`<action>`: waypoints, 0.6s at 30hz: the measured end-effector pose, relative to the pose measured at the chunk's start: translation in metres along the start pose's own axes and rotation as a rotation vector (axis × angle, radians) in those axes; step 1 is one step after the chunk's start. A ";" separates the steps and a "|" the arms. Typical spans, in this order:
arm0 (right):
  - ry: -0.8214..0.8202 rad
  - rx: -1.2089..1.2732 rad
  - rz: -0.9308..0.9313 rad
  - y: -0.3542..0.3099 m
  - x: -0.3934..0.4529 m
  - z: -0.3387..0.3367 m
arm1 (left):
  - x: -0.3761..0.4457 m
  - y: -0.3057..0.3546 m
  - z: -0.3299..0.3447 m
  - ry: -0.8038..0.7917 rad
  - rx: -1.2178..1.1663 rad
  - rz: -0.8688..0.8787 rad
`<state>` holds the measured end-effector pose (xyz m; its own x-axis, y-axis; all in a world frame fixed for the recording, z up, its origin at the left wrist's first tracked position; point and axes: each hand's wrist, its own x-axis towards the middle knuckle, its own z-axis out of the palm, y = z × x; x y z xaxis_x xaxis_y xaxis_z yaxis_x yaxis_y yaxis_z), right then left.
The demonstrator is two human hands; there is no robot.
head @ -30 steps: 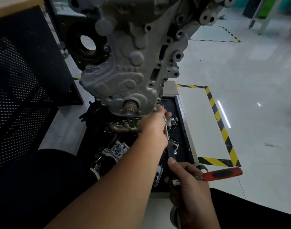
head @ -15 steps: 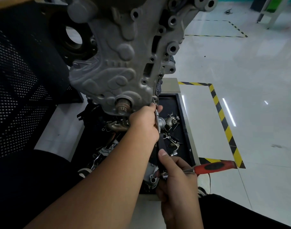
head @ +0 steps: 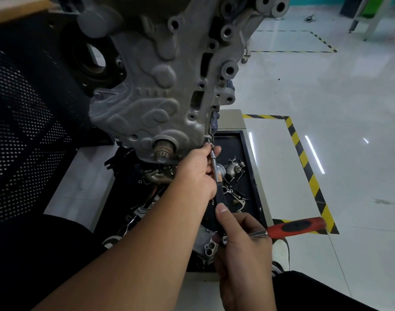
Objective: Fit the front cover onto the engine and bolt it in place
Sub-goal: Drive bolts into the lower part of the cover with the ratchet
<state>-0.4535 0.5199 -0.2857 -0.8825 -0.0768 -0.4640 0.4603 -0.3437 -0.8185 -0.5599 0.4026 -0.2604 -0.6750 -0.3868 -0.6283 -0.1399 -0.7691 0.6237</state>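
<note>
The left hand [head: 197, 169] gripped the upper shaft of a long driver [head: 214, 161], steadying its tip on a bolt [head: 207, 141] at the cover's five o'clock corner. The right hand [head: 241, 239], at six o'clock below it, clasped the driver's black lower handle together with a red-handled ratchet [head: 295, 226] jutting toward three o'clock. The front cover [head: 160, 86] already sat against the engine, so this looked like the bolting step, with that lower bolt being run in. The next move likely called for keeping the driver square to the bolt while turning it. Against the picture half a second earlier, both hands kept the same grips; only the view had swung slightly, setting the cover further right.
</note>
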 end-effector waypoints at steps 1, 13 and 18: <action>0.003 0.002 -0.005 0.000 0.000 0.002 | 0.001 0.001 0.000 -0.002 0.010 -0.005; -0.035 0.077 0.086 -0.018 0.004 0.002 | 0.010 0.000 -0.005 -0.099 -0.160 -0.064; -0.051 0.136 0.142 -0.014 0.001 0.010 | 0.013 -0.002 -0.012 -0.173 -0.155 -0.032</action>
<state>-0.4611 0.5156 -0.2717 -0.8150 -0.1799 -0.5508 0.5663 -0.4489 -0.6913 -0.5594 0.3933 -0.2753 -0.7878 -0.2786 -0.5493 -0.0593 -0.8534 0.5179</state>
